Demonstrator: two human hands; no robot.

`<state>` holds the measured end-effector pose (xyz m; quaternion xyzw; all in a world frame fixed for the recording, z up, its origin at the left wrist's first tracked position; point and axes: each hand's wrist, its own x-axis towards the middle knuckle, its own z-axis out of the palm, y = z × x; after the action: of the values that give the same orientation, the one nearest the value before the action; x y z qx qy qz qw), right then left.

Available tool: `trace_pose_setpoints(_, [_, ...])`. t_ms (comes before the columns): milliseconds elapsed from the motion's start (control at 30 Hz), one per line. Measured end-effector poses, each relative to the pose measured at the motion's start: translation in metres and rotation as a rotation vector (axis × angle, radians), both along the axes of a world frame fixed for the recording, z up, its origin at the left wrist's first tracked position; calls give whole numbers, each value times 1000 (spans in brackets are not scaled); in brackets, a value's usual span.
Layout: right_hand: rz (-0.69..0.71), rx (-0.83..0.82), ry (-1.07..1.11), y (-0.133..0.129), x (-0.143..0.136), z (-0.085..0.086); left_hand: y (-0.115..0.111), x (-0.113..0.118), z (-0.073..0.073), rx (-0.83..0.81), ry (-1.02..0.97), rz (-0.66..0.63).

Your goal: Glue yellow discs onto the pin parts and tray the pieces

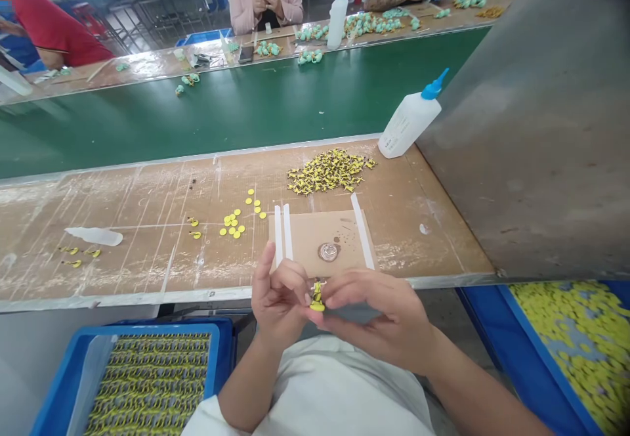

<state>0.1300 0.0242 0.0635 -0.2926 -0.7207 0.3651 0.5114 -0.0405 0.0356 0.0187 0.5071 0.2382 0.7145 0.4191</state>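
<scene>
The left hand (280, 301) and the right hand (391, 308) meet just off the near edge of the tabletop (236, 180), thumbs and fingertips pinching a small yellow-and-dark figure (317, 288) from both sides; a yellow disc (317, 306) sits under its lower end. The figure looks upright; whether it touches the disc all round cannot be told.

For good work here, I would let one hand steady the disc by its rim while the other guides the figure from above; light, even pressure suits parts this thin, since a hard squeeze could tilt the figure or skid it off centre; fingertips are best kept clear of the seam.

Beyond the hands, a round glossy patch (328, 252) lies on the brown card (306, 232); sleeves and wrists should stay off it. Loose discs (230, 220) lie to the left, and the pile of figures (327, 172) farther off.
</scene>
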Motion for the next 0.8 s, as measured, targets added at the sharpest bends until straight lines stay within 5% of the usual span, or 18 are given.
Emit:
trace_pose_setpoints(500, [149,71,-209,2,13,9,-3,-2,-6,3,25,-96])
trace_pose_setpoints(800, [31,199,-474,-3,13,18,-1,-14,5,143,223,-10])
